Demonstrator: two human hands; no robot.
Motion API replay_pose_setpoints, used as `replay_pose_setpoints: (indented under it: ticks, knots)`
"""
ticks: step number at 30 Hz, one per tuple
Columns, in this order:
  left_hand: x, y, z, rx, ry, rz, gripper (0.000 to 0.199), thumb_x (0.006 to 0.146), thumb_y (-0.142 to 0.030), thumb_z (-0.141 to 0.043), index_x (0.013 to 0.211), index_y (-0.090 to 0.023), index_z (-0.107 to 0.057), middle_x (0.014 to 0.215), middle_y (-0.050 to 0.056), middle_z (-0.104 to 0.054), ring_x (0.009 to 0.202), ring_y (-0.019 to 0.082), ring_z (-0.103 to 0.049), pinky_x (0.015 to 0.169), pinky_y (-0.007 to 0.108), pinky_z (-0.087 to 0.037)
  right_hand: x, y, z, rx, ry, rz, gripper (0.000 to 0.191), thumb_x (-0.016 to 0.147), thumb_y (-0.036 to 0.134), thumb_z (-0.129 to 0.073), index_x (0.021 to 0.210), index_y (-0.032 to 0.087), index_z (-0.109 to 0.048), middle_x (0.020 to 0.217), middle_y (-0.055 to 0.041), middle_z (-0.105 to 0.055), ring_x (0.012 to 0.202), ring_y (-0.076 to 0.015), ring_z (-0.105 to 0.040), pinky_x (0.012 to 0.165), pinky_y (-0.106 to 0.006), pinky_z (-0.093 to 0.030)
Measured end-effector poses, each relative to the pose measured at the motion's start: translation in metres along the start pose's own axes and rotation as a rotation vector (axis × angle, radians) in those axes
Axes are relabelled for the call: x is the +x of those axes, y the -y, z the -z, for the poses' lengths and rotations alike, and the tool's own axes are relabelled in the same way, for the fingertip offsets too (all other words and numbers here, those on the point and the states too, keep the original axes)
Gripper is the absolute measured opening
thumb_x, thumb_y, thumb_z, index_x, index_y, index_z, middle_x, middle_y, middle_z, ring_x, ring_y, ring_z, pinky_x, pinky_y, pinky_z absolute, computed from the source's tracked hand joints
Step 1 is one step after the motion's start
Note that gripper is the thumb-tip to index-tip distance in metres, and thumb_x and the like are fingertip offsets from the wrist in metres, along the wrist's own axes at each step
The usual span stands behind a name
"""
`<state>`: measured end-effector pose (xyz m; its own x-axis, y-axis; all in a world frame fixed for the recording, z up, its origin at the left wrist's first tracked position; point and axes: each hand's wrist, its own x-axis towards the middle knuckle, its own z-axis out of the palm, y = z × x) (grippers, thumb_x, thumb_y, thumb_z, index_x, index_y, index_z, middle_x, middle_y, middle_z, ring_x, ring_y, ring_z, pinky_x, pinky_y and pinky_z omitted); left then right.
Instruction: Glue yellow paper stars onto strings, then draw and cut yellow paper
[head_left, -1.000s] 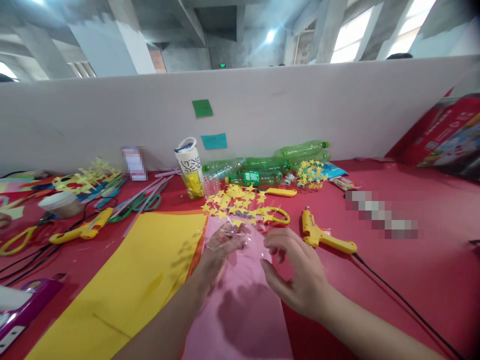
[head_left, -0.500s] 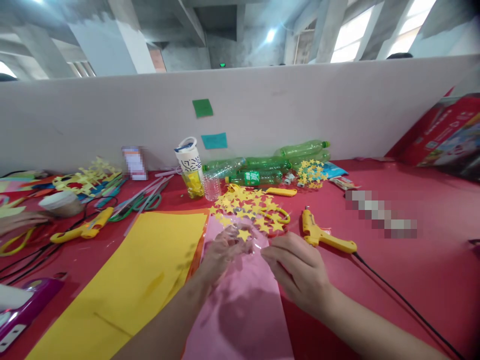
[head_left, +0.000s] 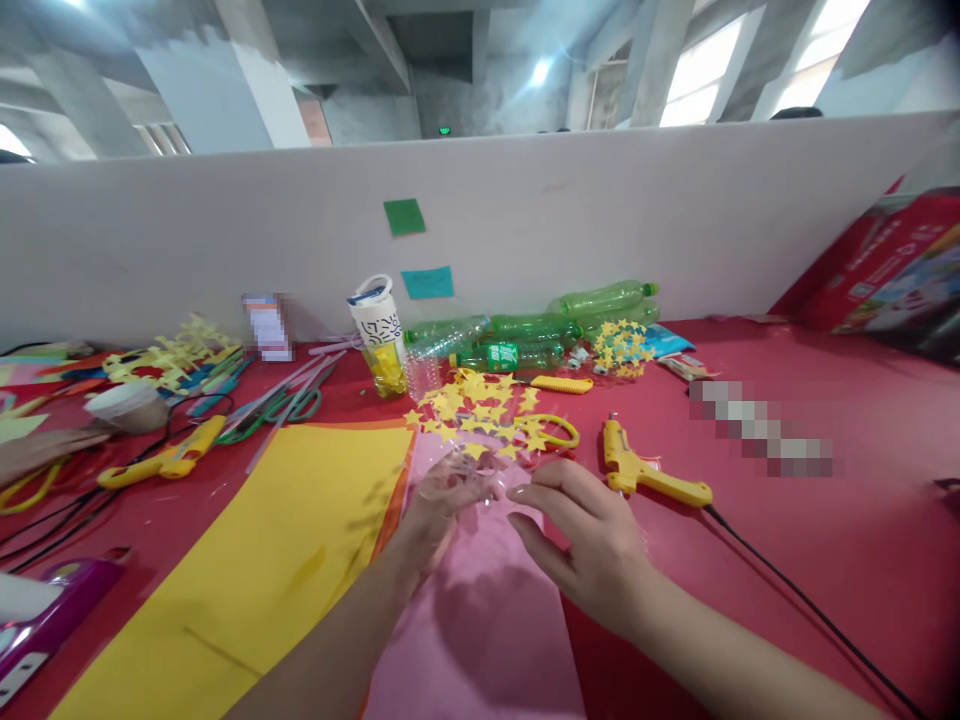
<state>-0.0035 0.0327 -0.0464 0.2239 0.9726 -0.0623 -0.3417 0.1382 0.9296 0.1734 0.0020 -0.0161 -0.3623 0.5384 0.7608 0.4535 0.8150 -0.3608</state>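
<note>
My left hand [head_left: 442, 505] is closed round a clear plastic piece [head_left: 491, 488], whose exact shape is hard to make out. Yellow paper stars [head_left: 480, 400] spread in a cluster just beyond it, and I cannot tell which are attached to it. Close by on the right, my right hand [head_left: 585, 520] has its thumb and forefinger apart, with nothing visible between them. Both hands are above a pink sheet [head_left: 487, 640]. To the left lies a stack of yellow paper [head_left: 277, 530].
A yellow glue gun [head_left: 652, 478] with a black cord lies at right. Green plastic bottles [head_left: 607, 297] and a patterned white tumbler [head_left: 377, 335] line the partition. On the left are scissors [head_left: 300, 405], another glue gun [head_left: 169, 458], a purple power strip [head_left: 67, 610] and another person's hand [head_left: 52, 450].
My right thumb and forefinger have spread apart. The clear piece has turned in my left hand, and the yellow stars above it have shifted. At far left, the tub beside the other person's hand moved slightly right.
</note>
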Motion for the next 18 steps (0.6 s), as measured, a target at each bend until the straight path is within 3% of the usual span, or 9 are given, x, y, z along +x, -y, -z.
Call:
replay_pose_setpoints:
  ticks: [5, 12, 18]
  knots:
    - [-0.001, -0.001, -0.001, -0.012, -0.034, 0.009, 0.03, 0.069, -0.022, -0.075, 0.098, -0.017, -0.068, 0.091, 0.005, -0.068, 0.077, 0.015, -0.059, 0.079, 0.029, -0.043, 0.0, 0.002, 0.002, 0.005, 0.001, -0.008, 0.021, 0.081, 0.007, -0.059, 0.1, 0.015, -0.062, 0.09, -0.0076, -0.058, 0.082, -0.0176, -0.057, 0.071, -0.03, -0.05]
    - [-0.002, -0.007, -0.002, 0.019, -0.077, -0.001, 0.026, 0.071, -0.026, -0.074, 0.094, -0.017, -0.068, 0.078, 0.001, -0.061, 0.069, 0.012, -0.055, 0.071, 0.025, -0.042, 0.005, 0.004, 0.017, -0.038, -0.179, 0.079, 0.03, 0.073, 0.002, -0.059, 0.1, 0.015, -0.063, 0.093, -0.0088, -0.058, 0.084, -0.0202, -0.055, 0.071, -0.036, -0.046]
    - [-0.001, -0.009, -0.001, 0.001, -0.05, 0.004, 0.025, 0.074, -0.026, -0.071, 0.098, -0.018, -0.066, 0.089, 0.002, -0.061, 0.072, 0.01, -0.054, 0.072, 0.024, -0.042, 0.008, 0.002, 0.017, 0.033, -0.049, 0.076, 0.033, 0.072, 0.006, -0.059, 0.104, 0.013, -0.06, 0.094, -0.0097, -0.06, 0.083, -0.021, -0.055, 0.071, -0.037, -0.046]
